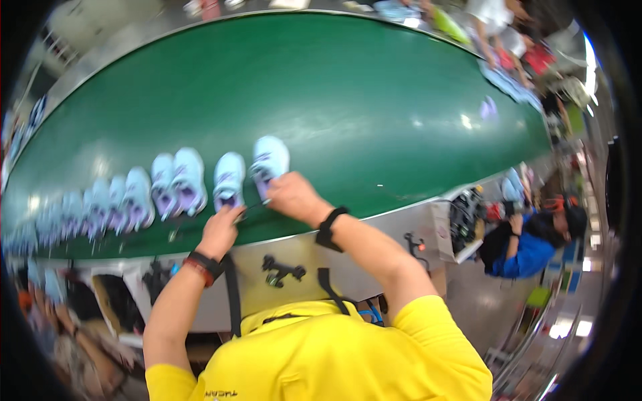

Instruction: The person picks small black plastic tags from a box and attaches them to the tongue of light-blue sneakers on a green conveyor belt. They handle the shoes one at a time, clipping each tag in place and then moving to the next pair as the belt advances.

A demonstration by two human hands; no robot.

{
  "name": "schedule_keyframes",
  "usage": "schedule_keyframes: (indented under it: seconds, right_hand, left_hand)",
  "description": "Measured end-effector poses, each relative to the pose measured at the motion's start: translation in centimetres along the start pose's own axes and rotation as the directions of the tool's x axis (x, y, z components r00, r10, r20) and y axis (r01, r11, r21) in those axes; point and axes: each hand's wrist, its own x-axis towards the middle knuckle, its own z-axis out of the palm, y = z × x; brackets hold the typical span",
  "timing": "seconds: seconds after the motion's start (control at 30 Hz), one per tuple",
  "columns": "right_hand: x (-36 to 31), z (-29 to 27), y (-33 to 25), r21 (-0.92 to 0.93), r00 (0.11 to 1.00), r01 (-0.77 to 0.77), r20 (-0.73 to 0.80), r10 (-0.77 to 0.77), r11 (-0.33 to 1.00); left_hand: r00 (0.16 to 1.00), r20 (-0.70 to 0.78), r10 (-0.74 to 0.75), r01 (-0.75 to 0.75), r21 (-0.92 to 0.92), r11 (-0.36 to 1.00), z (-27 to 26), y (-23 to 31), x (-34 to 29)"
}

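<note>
Two light blue sneakers with lavender linings stand on the green belt in front of me, toes pointing away. At the heel of the right-hand sneaker (270,157) is my right hand (294,197), its fingers closed on the heel opening. My left hand (223,230) is closed just at the heel of the left-hand sneaker (229,175). A thin dark strand seems to run between my hands; blur and my fingers hide what the left one pinches.
A long row of similar sneakers (137,197) runs along the near edge of the green belt (334,87) to the left. A metal ledge borders it. Small lavender pieces (489,108) lie far right. A person in blue (528,244) sits at the right; others work around the belt.
</note>
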Motion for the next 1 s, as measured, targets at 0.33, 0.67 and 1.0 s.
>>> schedule_keyframes:
  seconds: [0.33, 0.67, 1.0]
  right_hand:
    - [0.8, -1.8, -2.3, -0.113, 0.992, -0.019, 0.124, 0.033, 0.993]
    - [2.1, 0.4, -3.2, -0.198, 0.990, -0.023, 0.134, 0.050, 0.980]
    - [-3.6, 0.2, -4.9, 0.231, 0.967, -0.217, -0.082, 0.241, 0.948]
  left_hand:
    - [0.998, 0.004, -0.056, 0.056, 0.047, 0.997, -0.5, 0.7, -0.5]
    - [0.999, -0.032, -0.014, 0.013, -0.045, 0.999, -0.8, 0.9, -1.0]
    - [0.999, 0.025, 0.031, -0.035, 0.152, 0.988, 2.1, -0.1, -3.1]
